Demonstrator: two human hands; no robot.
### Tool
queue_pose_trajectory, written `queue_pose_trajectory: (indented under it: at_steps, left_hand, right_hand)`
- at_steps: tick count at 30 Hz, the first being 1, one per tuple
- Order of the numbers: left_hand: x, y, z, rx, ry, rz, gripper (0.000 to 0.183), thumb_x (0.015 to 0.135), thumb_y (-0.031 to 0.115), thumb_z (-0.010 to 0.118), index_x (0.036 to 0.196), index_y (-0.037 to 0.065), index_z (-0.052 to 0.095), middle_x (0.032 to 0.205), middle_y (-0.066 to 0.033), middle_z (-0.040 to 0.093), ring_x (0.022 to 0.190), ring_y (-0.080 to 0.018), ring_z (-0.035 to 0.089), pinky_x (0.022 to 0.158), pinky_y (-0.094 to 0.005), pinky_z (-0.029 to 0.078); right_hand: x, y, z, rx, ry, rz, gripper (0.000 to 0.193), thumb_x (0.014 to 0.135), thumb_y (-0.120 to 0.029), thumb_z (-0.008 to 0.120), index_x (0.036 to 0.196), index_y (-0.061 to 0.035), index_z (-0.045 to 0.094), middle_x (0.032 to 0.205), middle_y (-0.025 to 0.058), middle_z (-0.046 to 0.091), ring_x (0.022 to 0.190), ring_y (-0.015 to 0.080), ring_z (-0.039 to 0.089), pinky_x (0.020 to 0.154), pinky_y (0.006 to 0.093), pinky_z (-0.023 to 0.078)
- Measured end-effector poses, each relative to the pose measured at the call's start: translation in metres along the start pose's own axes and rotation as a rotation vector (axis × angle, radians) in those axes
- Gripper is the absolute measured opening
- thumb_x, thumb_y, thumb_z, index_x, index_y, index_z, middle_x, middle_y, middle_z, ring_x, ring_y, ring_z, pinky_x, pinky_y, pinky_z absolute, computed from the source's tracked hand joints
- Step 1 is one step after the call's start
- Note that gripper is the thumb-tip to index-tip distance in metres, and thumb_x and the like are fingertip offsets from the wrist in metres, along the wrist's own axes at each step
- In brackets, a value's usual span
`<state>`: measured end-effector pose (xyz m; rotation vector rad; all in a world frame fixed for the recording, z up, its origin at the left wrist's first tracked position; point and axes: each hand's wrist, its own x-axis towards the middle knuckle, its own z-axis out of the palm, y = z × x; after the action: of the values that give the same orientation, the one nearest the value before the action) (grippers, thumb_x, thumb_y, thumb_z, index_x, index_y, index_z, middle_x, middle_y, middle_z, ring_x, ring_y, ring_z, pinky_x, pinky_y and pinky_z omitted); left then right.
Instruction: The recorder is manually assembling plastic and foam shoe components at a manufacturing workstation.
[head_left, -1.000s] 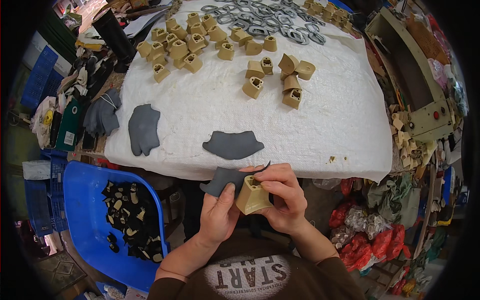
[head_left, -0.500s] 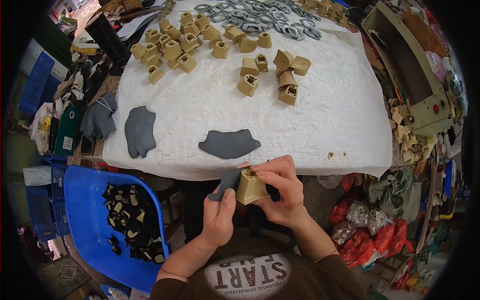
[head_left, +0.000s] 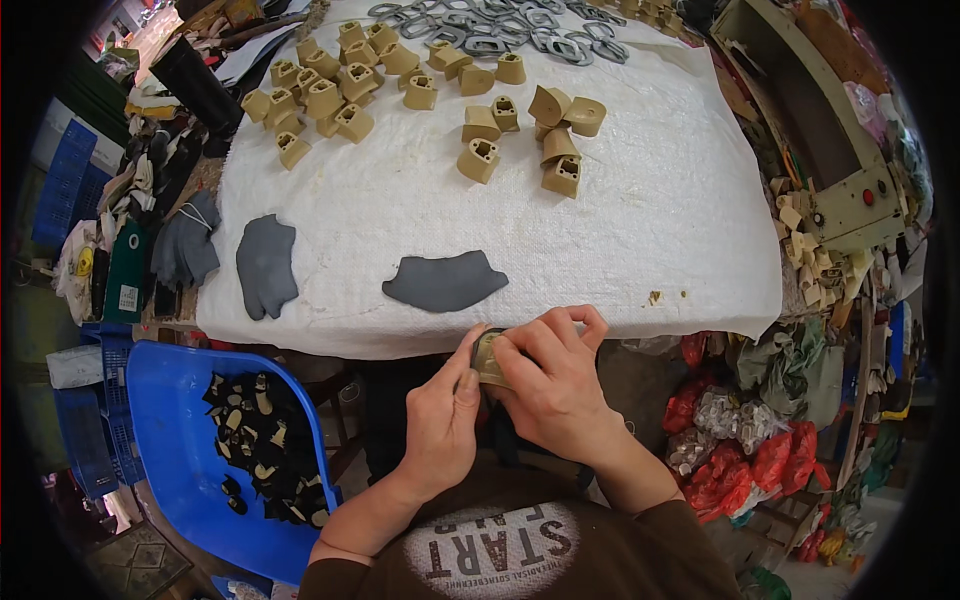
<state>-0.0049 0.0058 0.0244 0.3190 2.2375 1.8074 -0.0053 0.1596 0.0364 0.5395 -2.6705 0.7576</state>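
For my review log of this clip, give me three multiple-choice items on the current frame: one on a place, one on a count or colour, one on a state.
1. Where does the blue plastic chair stand?
A. To the person's left, below the table edge
B. On top of the white cloth
C. To the person's right, by the red bags

2. How many dark grey flat cut pieces lie on the white cloth?
A. None
B. Two
C. Five

3. What are the hands doing with the tan block?
A. Both hold it, in front of the table edge
B. Only the left hand touches it
C. It lies free on the cloth

Answers: 1 A, the chair with black pieces on its seat is at lower left. 2 B, one piece lies at the left, one near the middle. 3 A, the left hand and right hand both close around it.
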Motion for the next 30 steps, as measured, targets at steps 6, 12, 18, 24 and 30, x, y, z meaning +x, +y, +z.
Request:
queue_pose_trajectory:
  at_steps: [6,12,18,24,30]
  left_hand:
    - [0.005,-0.013,0.002,0.211,-0.025,0.210,0.046,0.097,0.022,0.038,0.134,-0.005,0.035,0.109,-0.0221,0.055,0.093,-0.0162,0.057,0.080,-0.0279,0.046]
    - [0.014,-0.035,-0.015,-0.650,-0.249,-0.192,0.054,0.096,0.038,0.038,0.133,-0.001,0.037,0.119,-0.0138,0.053,0.103,-0.0222,0.057,0.084,-0.0296,0.045]
    - [0.020,-0.039,-0.016,-0.821,-0.645,-0.282,0.037,0.089,0.028,0.046,0.112,-0.001,0.049,0.092,-0.0072,0.058,0.081,-0.0126,0.057,0.067,-0.0250,0.046]
    - [0.015,-0.031,-0.006,-0.795,-0.474,-0.319,0.038,0.089,0.025,0.048,0.115,-0.002,0.047,0.093,-0.0062,0.055,0.082,-0.0115,0.054,0.072,-0.0253,0.045]
    - [0.004,-0.036,-0.003,-0.627,-0.049,0.034,0.041,0.091,0.021,0.052,0.123,-0.001,0.040,0.107,-0.0062,0.048,0.097,-0.0124,0.046,0.085,-0.0278,0.040]
  right_hand:
    - [-0.004,0.016,0.012,0.025,0.008,-0.029,0.032,0.062,-0.013,0.071,0.090,-0.0099,0.058,0.085,-0.0003,0.050,0.083,0.0195,0.048,0.083,0.0423,0.025]
    - [-0.007,0.026,0.011,0.370,0.100,-0.073,0.045,0.059,-0.018,0.080,0.098,-0.0094,0.057,0.089,0.0038,0.057,0.081,0.0212,0.051,0.081,0.0379,0.030]
    - [-0.007,0.023,0.010,0.539,0.018,-0.127,0.046,0.060,-0.017,0.080,0.099,-0.0072,0.058,0.089,0.0048,0.058,0.081,0.0221,0.052,0.081,0.0385,0.032]
    - [-0.009,0.025,0.014,0.527,0.013,-0.116,0.047,0.056,-0.017,0.081,0.096,-0.0084,0.058,0.090,0.0021,0.055,0.082,0.0198,0.050,0.081,0.0368,0.027]
    - [-0.010,0.030,0.013,0.454,0.067,-0.054,0.043,0.062,-0.021,0.080,0.097,-0.0063,0.059,0.088,0.0049,0.059,0.079,0.0219,0.052,0.080,0.0362,0.033]
